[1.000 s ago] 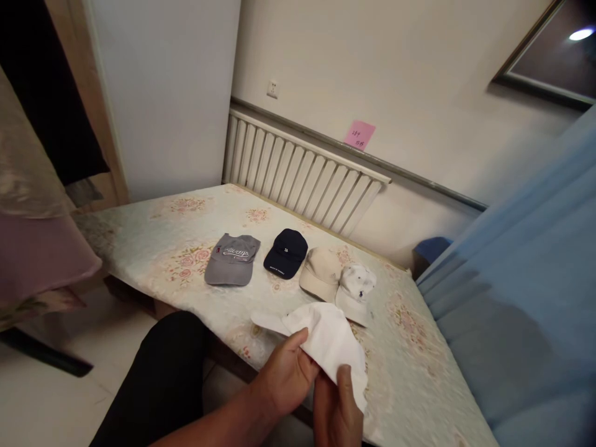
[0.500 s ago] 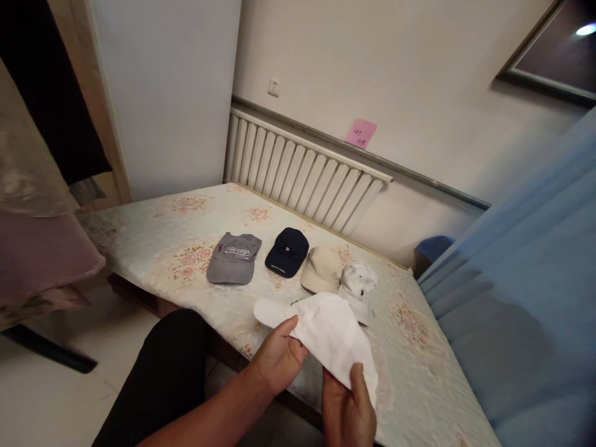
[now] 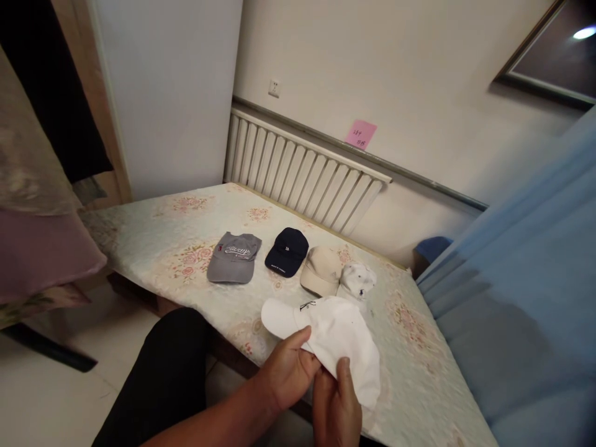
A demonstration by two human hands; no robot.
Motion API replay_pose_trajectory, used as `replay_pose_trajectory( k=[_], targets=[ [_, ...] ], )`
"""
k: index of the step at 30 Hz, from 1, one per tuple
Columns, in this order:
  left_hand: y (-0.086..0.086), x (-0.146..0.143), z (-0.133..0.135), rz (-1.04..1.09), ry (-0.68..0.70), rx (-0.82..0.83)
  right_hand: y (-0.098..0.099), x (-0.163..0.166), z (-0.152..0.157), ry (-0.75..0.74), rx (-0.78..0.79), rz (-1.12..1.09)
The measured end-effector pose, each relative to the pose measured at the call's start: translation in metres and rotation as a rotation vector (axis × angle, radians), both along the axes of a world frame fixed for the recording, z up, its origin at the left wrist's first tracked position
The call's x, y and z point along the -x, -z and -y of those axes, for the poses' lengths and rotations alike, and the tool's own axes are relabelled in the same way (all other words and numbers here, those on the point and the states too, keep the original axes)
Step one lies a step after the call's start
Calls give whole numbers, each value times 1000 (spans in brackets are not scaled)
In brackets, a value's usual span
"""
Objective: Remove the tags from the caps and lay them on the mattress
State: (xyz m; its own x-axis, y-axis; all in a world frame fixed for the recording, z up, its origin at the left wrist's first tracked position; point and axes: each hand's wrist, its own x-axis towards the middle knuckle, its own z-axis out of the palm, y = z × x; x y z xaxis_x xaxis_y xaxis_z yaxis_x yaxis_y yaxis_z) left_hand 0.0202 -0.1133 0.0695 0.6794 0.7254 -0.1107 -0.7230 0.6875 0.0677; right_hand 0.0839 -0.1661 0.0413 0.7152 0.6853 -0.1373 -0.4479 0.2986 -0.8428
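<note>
Both hands grip a white baseball cap (image 3: pixel 342 335) above the near edge of the bed-like surface, its brim pointing left and a small dark mark on its front. My left hand (image 3: pixel 292 366) pinches the lower rim near the brim, thumb on the outside. My right hand (image 3: pixel 336 400) holds the rim farther back, thumb on the outside, fingers hidden inside. Beyond lie a grey cap (image 3: pixel 234 257) with white lettering, a dark navy cap (image 3: pixel 287 251), a beige cap (image 3: pixel 321 271) and a white patterned cap (image 3: pixel 357 280), partly covered by the held one.
The caps lie on a floral cloth (image 3: pixel 153 239). A white radiator (image 3: pixel 298 171) stands behind it, below a pink note (image 3: pixel 361 134) on the wall. A blue curtain (image 3: pixel 526 298) hangs at right, clothes (image 3: pixel 41 186) at left. My dark-clad knee (image 3: pixel 172 354) is near the front edge.
The white cap has turned so that more of its front mark shows, and its brim has shifted right. My right hand has moved left, closer to my left hand. The other caps stay put.
</note>
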Motion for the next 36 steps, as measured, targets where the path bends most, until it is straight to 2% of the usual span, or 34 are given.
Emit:
replay_pose_trajectory(
  k=[6, 13, 16, 22, 25, 29, 36],
  targets=[
    [-3, 12, -9, -9, -61, -41, -8, -5, -4, -101, -205, -94],
    [-7, 17, -11, -11, -118, -126, -15, -11, -1, -119, -262, -69],
    [-6, 11, -2, 27, -102, -167, -12, -6, -1, -84, -233, -60],
    [-4, 4, 10, 108, -17, -247, 4, -6, -1, -30, -60, 6],
    [-5, 9, 7, 117, -10, -218, 9, -11, -1, -26, -30, -1],
    [-3, 17, 2, 107, -13, -136, 6, -14, -2, -50, -107, -28],
    [-6, 22, -9, -103, -1, 74, -9, -17, -2, -98, -166, -147]
  ],
)
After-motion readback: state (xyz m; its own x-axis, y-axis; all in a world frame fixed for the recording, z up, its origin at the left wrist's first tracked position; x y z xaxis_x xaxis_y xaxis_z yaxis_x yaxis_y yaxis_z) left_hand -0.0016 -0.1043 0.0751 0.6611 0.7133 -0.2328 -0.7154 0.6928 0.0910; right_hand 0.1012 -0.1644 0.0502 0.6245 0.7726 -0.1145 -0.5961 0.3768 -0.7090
